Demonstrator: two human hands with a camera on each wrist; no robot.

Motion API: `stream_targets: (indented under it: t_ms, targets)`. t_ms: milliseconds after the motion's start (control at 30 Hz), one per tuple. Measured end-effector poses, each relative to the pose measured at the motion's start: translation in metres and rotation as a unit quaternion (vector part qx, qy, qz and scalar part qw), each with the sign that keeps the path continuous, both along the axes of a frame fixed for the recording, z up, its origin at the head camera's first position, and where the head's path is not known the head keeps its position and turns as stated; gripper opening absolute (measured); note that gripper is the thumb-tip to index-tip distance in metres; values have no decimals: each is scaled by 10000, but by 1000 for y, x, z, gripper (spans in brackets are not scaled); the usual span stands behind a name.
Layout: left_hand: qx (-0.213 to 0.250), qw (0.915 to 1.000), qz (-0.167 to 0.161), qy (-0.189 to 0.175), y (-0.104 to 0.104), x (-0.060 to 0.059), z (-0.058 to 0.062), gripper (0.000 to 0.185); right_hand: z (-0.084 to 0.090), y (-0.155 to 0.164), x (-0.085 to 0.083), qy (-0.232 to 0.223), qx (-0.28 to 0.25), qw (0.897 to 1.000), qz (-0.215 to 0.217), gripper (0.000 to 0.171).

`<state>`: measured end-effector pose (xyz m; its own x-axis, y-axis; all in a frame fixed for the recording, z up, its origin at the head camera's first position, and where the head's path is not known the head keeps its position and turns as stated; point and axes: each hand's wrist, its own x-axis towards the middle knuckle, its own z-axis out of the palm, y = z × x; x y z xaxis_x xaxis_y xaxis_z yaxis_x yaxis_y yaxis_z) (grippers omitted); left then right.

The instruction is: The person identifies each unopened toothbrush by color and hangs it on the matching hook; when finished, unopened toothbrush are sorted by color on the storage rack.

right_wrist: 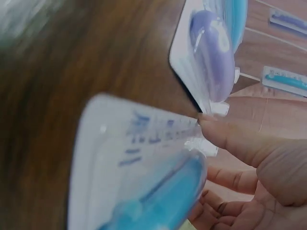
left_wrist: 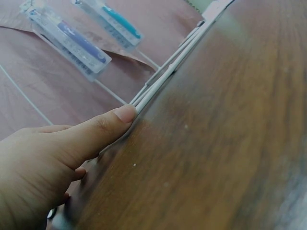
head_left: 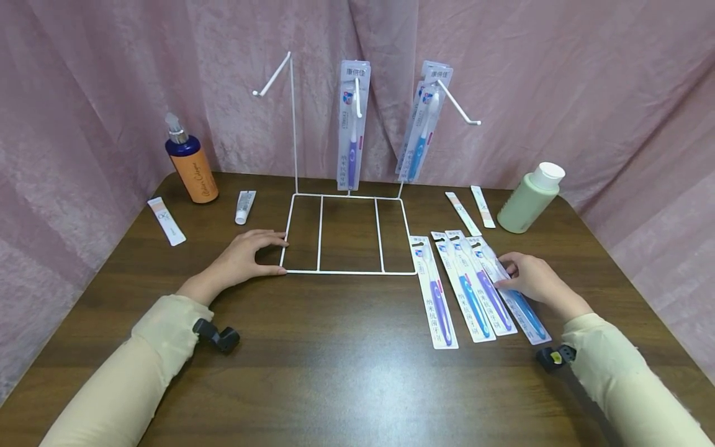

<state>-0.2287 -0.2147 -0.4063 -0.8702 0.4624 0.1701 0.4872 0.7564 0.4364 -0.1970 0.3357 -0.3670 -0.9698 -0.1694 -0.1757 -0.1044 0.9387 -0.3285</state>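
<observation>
My left hand (head_left: 240,256) touches the front-left corner and left side of a white wire display rack (head_left: 320,239), thumb and fingers spread apart. The left wrist view shows the thumb (left_wrist: 125,114) against the base wire. My right hand (head_left: 535,279) holds the rightmost packaged toothbrush (head_left: 529,318), a blue one, by its edges; the right wrist view shows the thumb (right_wrist: 216,129) at the pack's edge. To its left lie a purple packaged toothbrush (head_left: 494,297), a blue one (head_left: 472,304) and another purple one (head_left: 440,310).
A purple toothbrush pack (head_left: 353,155) hangs on the middle hook, blue-handled packs (head_left: 418,149) on the right one. The left hook (head_left: 274,76) is bare. Around stand an orange-labelled pump bottle (head_left: 195,177), a small tube (head_left: 245,207), white sachets (head_left: 166,221) and a green bottle (head_left: 527,202).
</observation>
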Motion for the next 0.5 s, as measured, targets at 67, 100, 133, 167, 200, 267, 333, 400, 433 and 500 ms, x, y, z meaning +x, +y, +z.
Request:
stream_targets:
  t_ms: [67, 100, 133, 167, 200, 267, 333, 400, 433, 500]
  targets:
    - [15, 10000, -13, 27, 0, 0, 0, 57, 0, 0, -1, -109, -38, 9999, -126, 61]
    - [24, 10000, -9, 58, 0, 0, -1, 57, 0, 0, -1, -145, -59, 9997, -170, 61]
    - [26, 10000, -12, 68, 0, 0, -1, 57, 0, 0, -1, -173, -86, 9996, -199, 62]
    - [29, 10000, -15, 74, 0, 0, -1, 57, 0, 1, -1, -187, -112, 9995, -224, 62]
    - [26, 10000, -27, 79, 0, 0, -1, 57, -1, 1, -2, -199, -139, 9994, -242, 62]
    - [31, 10000, -20, 60, 0, 0, -2, 58, -2, 2, -2, -217, -190, 9992, -282, 62]
    - [37, 10000, -17, 10, 0, 0, -2, 58, -2, 3, -1, -205, -215, 9991, -305, 62]
    - [41, 10000, -7, -14, -1, 0, -2, 58, -3, 4, -1, -160, -230, 9991, -317, 62]
    - [48, 10000, 3, -24, -1, 0, -2, 58, -3, 5, 0, -131, -231, 9991, -319, 62]
    - [43, 10000, 5, -18, -1, 0, -1, 58, -2, 6, 0, -78, -251, 9992, -308, 61]
